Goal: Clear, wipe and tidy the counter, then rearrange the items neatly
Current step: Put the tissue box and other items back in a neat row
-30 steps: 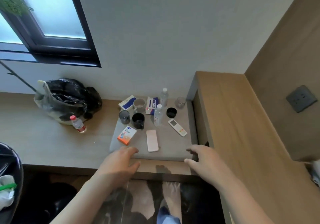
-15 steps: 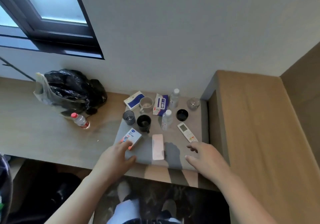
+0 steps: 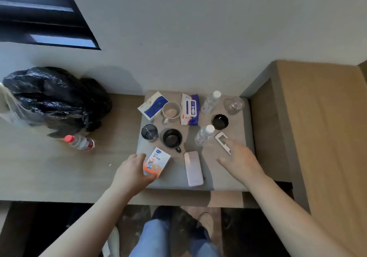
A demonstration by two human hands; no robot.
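On the wooden counter [image 3: 49,169] lies a grey mat [image 3: 240,173] crowded with items. My left hand [image 3: 133,173] grips the orange and white box [image 3: 157,162] at the mat's front left, thumb under its near edge. My right hand [image 3: 241,161] is spread with straight fingers over the white remote [image 3: 221,138], covering its near end. A pink phone [image 3: 193,168] lies between the hands. Behind them stand a black mug [image 3: 172,138], a grey cup [image 3: 149,132], a beige mug [image 3: 171,110], two clear bottles [image 3: 204,134] [image 3: 211,101], a wipes pack [image 3: 190,109] and a blue and white box [image 3: 153,104].
A black lid [image 3: 220,121] and a clear glass [image 3: 233,104] sit at the mat's back right. A black bin bag [image 3: 53,99] and a red-capped bottle [image 3: 79,142] lie on the counter to the left. A raised wooden ledge [image 3: 317,137] borders the right side.
Both hands moved forward from the mat's front edge. The left one took hold of the orange and white box; the right one reached over the remote. The view tilted downward.
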